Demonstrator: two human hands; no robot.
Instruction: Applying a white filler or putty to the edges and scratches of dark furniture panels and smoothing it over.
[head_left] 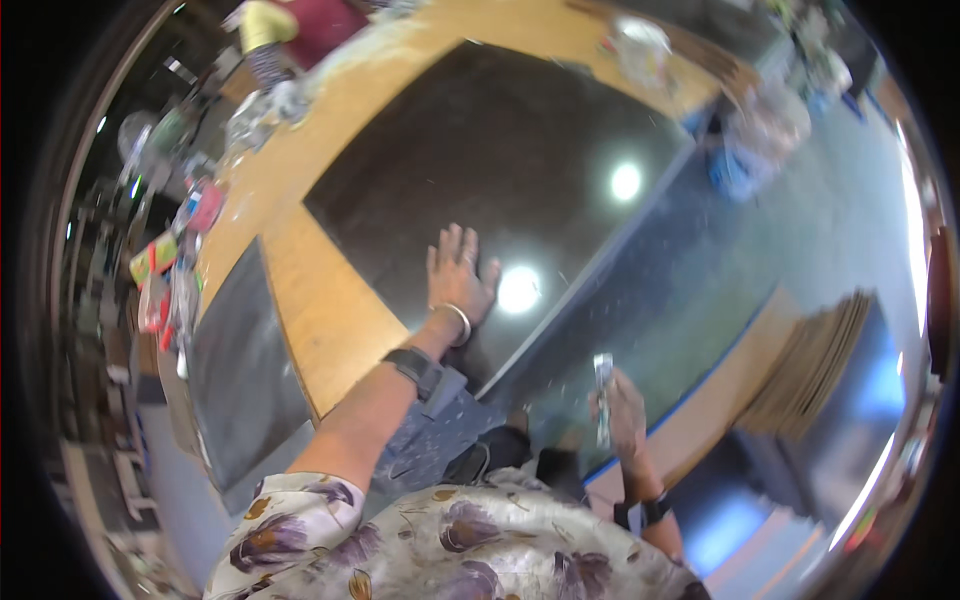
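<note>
My left hand (460,275) lies flat, fingers spread, on a large dark glossy panel (490,150). The panel rests on a tan wooden worktop (320,310), and bright light spots reflect off it. My right hand (627,415) is off to the right of the panel's near corner, lower in the view and touching no part of it. Its fingers are closed around a slim tool with a flat shiny end (603,368) that points up and away from me. Blur hides the tool's exact kind.
A smaller dark sheet (240,370) lies at the left. Bottles and packets (205,205) crowd the left edge. At the right stands a stack of brown-edged boards (815,365). Plastic bags (770,120) sit at far right. Another person (315,30) is at the far left side.
</note>
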